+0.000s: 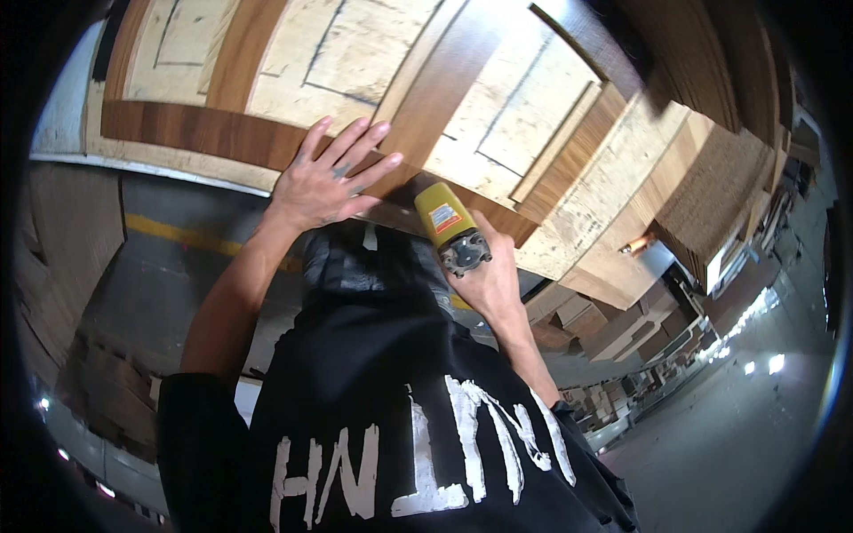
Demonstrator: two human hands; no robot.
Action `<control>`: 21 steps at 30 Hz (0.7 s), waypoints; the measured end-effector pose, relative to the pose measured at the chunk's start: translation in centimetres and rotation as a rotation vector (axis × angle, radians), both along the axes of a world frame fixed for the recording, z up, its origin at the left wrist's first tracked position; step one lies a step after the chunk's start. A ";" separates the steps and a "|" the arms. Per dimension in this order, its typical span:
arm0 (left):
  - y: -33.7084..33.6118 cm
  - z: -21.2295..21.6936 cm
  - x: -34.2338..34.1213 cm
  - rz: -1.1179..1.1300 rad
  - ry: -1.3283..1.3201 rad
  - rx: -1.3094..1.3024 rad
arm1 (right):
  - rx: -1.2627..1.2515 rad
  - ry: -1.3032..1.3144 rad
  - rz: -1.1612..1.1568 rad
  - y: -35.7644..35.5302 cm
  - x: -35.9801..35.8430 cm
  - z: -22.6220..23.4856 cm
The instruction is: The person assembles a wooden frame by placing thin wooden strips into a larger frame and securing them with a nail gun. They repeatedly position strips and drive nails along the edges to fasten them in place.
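Fingers spread, my left hand (pixel 324 182) lies flat on the dark brown wooden rail (pixel 195 131) along the near edge of a panelled wooden frame. My right hand (pixel 493 271) is wrapped round a yellow nail gun (pixel 440 213) with a dark round cap towards me. Its far end is at the same rail, a little right of my left hand; whether the nose touches the wood is hidden. Brown upright strips (pixel 238 55) cross the frame, with pale boards (pixel 342 53) bearing pencilled lines between them.
A short brown strip (pixel 573 147) lies at the frame's right part. Further right, a stack of brown boards (pixel 715 182) stands beside a small orange-handled object (pixel 637 243). Board offcuts (pixel 613 400) fill the floor at the right. A yellow line (pixel 182 233) runs on the grey floor below the bench.
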State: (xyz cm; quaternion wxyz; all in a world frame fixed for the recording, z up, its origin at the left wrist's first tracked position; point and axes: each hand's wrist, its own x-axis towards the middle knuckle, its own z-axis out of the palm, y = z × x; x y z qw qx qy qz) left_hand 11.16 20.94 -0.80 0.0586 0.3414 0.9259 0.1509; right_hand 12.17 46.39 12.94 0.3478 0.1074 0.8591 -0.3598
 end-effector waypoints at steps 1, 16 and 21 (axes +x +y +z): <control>0.1 0.1 -0.1 0.006 0.017 0.008 | 0.012 0.003 0.021 0.6 0.6 0.0; 17.6 17.0 1.1 0.055 -0.461 0.753 | -1.162 0.321 -0.995 16.6 5.2 13.5; 20.8 25.9 0.9 0.020 -0.482 0.996 | -1.384 0.521 -0.970 13.3 4.3 16.7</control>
